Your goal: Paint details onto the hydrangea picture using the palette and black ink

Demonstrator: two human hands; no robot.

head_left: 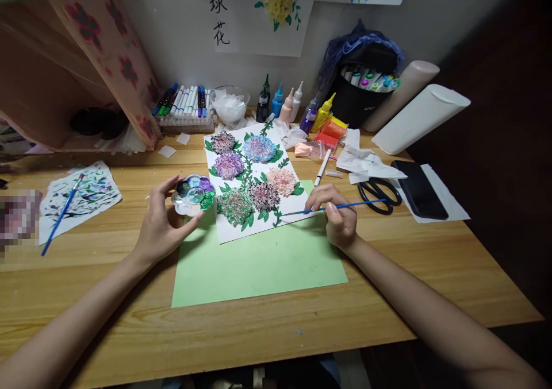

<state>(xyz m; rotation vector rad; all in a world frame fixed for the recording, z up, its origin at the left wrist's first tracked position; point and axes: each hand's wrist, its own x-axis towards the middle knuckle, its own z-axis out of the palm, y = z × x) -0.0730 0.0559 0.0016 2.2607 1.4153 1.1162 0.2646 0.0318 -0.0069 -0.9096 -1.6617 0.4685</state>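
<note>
My left hand (pixel 166 219) grips a small flower-shaped paint palette (pixel 183 207) by its rim, with green, purple and blue paint in its wells. A thin blue paintbrush (pixel 351 205) is pinched between the fingers of my right hand (pixel 334 214). Its tip reaches left to the lower edge of a white sheet (pixel 228 234), near a painted green vine; whether it touches the paper I cannot tell. Several textured flowers in green, black, pink, purple and blue, with green leaves, cover that sheet. Under it lies a light green sheet (pixel 259 271).
Paint bottles (pixel 287 104), a marker tray (pixel 187 110) and a glass bowl (pixel 230 104) line the wall. To the right are black scissors (pixel 382 196), a phone (pixel 420 188) and a white roll (pixel 420 119). Another brush (pixel 62 216) rests on a paint-smeared paper (pixel 101 196) at left.
</note>
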